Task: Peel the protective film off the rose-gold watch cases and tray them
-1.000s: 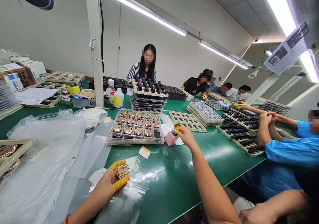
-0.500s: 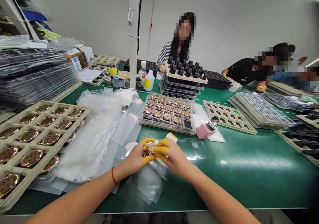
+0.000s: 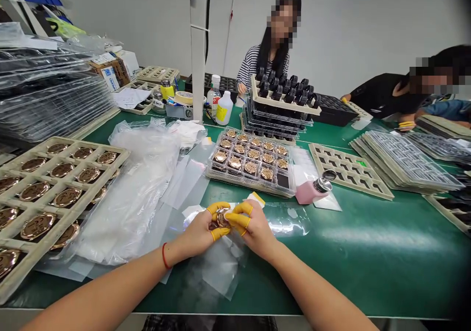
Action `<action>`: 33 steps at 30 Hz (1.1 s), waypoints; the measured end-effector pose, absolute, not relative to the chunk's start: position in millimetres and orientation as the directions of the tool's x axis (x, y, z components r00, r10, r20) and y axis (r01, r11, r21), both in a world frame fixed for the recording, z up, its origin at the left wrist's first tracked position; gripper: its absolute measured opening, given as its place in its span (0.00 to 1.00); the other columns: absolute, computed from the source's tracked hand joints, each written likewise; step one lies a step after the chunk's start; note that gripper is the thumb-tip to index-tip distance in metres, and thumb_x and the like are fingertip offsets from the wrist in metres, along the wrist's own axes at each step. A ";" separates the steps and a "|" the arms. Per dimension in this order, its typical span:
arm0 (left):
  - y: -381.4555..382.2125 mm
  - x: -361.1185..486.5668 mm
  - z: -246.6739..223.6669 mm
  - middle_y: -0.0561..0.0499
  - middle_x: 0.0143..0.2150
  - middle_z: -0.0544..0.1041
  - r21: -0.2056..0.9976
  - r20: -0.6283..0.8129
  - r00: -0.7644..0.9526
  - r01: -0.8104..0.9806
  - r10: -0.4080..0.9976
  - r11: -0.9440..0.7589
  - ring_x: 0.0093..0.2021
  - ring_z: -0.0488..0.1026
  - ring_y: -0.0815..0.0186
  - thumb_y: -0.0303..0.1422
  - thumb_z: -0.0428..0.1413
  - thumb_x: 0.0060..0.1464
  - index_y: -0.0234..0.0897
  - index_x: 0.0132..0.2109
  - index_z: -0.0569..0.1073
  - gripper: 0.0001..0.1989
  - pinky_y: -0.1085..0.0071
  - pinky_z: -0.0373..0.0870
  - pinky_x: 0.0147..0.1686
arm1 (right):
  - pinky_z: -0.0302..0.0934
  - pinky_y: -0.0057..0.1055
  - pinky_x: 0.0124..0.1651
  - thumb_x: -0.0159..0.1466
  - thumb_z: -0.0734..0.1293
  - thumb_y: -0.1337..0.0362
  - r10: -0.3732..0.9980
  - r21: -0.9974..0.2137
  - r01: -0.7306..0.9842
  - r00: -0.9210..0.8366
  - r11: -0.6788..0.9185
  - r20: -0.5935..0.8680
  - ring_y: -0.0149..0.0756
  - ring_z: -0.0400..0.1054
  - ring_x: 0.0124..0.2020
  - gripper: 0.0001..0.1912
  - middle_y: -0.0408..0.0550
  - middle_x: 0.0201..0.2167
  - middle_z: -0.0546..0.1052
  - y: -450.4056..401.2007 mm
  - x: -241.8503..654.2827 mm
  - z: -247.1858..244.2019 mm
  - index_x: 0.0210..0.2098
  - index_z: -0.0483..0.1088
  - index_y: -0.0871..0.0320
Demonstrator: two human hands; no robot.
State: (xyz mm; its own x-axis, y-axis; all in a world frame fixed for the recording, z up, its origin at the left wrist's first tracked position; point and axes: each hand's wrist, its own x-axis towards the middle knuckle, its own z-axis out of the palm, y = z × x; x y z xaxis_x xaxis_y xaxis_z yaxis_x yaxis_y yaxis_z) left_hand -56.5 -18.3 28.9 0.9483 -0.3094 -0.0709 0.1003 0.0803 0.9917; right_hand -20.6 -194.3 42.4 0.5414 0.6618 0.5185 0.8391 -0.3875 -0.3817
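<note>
My left hand (image 3: 201, 230), with yellow finger cots, is closed around a small rose-gold watch case (image 3: 221, 218) above the front of the table. The fingers of my right hand (image 3: 253, 228), also in yellow cots, are bent together and press against the right side and face of the case. Whether a scrap of wipe lies under these fingertips is hidden. Below both hands lie clear plastic film pieces (image 3: 221, 267). Just beyond them is a clear-lidded tray (image 3: 217, 176) of similar rose-gold cases. A pink pump bottle (image 3: 306, 192) stands right of that tray.
At left, a beige tray (image 3: 79, 186) of rose-gold cases sits beside plastic bags (image 3: 128, 198). Stacked clear trays (image 3: 55, 100) rise behind. A white post (image 3: 197, 70), a white bottle (image 3: 224, 109) and a stack of black watches (image 3: 285, 93) stand farther back. Two co-workers sit opposite.
The view has shifted slightly, so the background appears moved. Both hands stay at the watch case; my right fingers have shifted a little against it.
</note>
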 end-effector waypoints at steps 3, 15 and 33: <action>-18.7 -57.4 27.8 0.48 0.42 0.73 0.984 -0.110 0.950 0.145 -0.291 0.103 0.41 0.72 0.62 0.33 0.58 0.49 0.39 0.54 0.62 0.24 0.67 0.70 0.41 | 0.54 0.37 0.41 0.63 0.60 0.66 0.681 -0.402 0.830 0.551 -0.387 0.482 0.36 0.60 0.37 0.11 0.46 0.33 0.72 -193.9 -19.8 42.4 0.41 0.72 0.48; -11.2 -50.5 32.3 0.47 0.47 0.72 0.979 -0.023 1.000 0.019 0.015 0.202 0.46 0.72 0.61 0.34 0.59 0.49 0.40 0.54 0.57 0.28 0.63 0.67 0.50 | 0.54 0.42 0.55 0.56 0.68 0.57 0.503 -0.853 0.306 0.862 -0.422 0.061 0.40 0.60 0.52 0.24 0.48 0.51 0.66 -208.0 -6.9 39.6 0.51 0.63 0.51; -6.1 -46.6 37.9 0.48 0.46 0.73 0.993 0.009 1.000 -0.009 0.006 0.115 0.45 0.74 0.61 0.33 0.60 0.47 0.40 0.53 0.59 0.27 0.62 0.69 0.50 | 0.59 0.39 0.48 0.64 0.58 0.54 0.609 -0.942 -0.076 0.746 -0.326 -0.271 0.38 0.69 0.40 0.23 0.47 0.37 0.76 -212.0 -8.7 53.6 0.55 0.60 0.55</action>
State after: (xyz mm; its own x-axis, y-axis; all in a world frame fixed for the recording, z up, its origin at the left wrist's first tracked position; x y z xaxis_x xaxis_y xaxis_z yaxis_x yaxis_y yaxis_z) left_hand -46.6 -6.1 37.9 0.9999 0.0056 0.0088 -0.0093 0.1148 0.9934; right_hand -8.7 -212.0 53.6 0.7456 0.6089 -0.2707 -0.0755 -0.3263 -0.9422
